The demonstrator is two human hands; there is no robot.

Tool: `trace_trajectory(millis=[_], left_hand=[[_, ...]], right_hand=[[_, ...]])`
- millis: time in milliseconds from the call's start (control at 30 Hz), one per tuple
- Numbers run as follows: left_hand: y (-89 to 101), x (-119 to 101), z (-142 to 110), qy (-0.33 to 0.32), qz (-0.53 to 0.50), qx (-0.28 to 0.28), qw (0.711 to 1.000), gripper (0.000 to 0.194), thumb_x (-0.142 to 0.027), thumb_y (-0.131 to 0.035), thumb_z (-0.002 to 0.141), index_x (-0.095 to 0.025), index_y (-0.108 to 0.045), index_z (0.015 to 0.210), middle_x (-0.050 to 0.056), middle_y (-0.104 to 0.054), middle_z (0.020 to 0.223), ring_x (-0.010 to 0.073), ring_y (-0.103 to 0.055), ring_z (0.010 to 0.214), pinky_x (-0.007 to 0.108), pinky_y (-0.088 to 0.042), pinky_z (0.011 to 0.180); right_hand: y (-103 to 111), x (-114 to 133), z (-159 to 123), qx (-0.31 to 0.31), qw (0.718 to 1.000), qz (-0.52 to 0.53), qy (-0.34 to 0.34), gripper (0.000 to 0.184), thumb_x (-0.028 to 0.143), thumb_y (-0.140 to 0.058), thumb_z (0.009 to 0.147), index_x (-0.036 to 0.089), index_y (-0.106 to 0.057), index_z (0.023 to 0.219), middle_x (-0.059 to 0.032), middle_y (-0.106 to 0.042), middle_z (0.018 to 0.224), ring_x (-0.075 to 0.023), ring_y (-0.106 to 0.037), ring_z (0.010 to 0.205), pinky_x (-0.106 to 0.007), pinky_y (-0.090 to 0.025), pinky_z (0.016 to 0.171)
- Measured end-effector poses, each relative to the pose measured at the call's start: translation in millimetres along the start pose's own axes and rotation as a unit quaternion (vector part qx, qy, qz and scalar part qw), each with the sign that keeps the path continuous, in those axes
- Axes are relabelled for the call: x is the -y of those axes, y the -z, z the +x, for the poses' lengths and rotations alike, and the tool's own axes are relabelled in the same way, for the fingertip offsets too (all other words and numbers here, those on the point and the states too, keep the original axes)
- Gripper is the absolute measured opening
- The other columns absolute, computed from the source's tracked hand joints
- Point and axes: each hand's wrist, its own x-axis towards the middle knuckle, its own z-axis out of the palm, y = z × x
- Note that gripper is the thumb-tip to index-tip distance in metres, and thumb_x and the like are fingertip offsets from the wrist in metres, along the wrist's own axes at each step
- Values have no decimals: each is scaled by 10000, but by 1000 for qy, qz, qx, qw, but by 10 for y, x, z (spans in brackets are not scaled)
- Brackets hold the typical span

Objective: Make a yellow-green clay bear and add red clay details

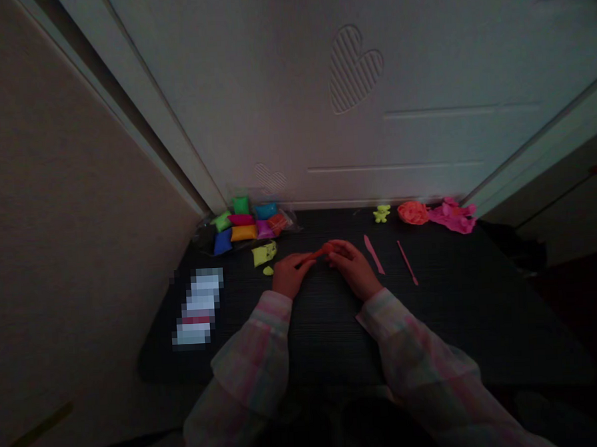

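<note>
Over the middle of the dark table, a strip of red modelling clay with a rounded right end spans the gap between my hands. The fingers and thumb of my left hand pinch its left end. At the rounded end, the bent fingers of my right hand close on the clay. Beside my left hand are a small yellow clay lump and a torn yellow packet. To the right of my right hand lie a pink plastic knife and a thin pink modelling stick.
Coloured clay packets in clear plastic lie at the back left. A small yellow bear figure, an orange-red clay mass and a crumpled pink piece line the back right. A blurred-out bright rectangle lies left. A white panel rises behind.
</note>
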Motion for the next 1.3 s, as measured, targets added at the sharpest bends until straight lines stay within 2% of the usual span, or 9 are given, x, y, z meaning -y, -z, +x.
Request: trace_trajectory(millis=[233,400,600,767,900,1000,1167,1300], left_hand=[[-11,22,6,1,17,-10,1000,303,-301,-576,685,-172,-608,957,64,-639,977,181,-585,896,339,-442,834],[-13,20,8,0,18,-3,1000,218,-292,-546,711,-171,-644,864,57,-664,893,169,-603,832,327,-453,810],[-18,21,7,12,9,-16,1000,283,-295,-566,694,-172,-614,944,62,-640,976,179,-584,894,346,-433,845],[-30,35,5,27,-12,-10,1000,197,-292,-558,697,-186,-648,836,46,-665,885,171,-598,831,342,-445,816],[-24,14,6,45,-36,-5,998,229,-296,-583,672,-182,-641,862,47,-662,886,169,-594,824,337,-438,820],[0,-15,12,64,-62,10,996,337,-327,-615,633,-167,-615,930,53,-663,865,164,-596,778,319,-454,775],[60,-70,28,92,-106,62,988,352,-398,-444,746,-127,-622,884,61,-668,758,115,-565,580,250,-462,580],[60,-89,28,107,-128,102,981,288,-355,-517,697,-134,-629,843,35,-661,683,97,-532,526,216,-428,513]], right_hand=[[3,26,-6,-14,1000,13,-7,283,251,-636,601,260,-564,874,21,-598,882,-96,-530,689,-236,-401,590],[4,39,0,-23,999,24,-12,271,242,-637,602,261,-568,864,29,-594,876,-85,-528,683,-223,-399,589],[-7,67,-10,-37,999,34,-13,265,245,-632,601,261,-566,858,34,-592,863,-78,-526,670,-219,-397,579],[-10,88,-6,-51,998,35,-13,262,247,-632,593,261,-567,846,36,-593,863,-77,-523,662,-219,-394,571],[-10,94,-1,-55,998,38,-13,265,244,-629,589,264,-571,847,38,-591,857,-78,-521,667,-217,-394,569],[0,97,-2,-60,997,43,-13,265,254,-618,598,276,-569,858,39,-590,886,-81,-522,673,-222,-400,572],[15,104,-10,-45,997,58,-20,289,266,-613,603,295,-576,888,39,-592,933,-86,-533,698,-227,-414,592],[15,108,-16,-31,997,68,-24,291,260,-616,607,294,-585,894,36,-593,938,-84,-537,710,-222,-417,607]])
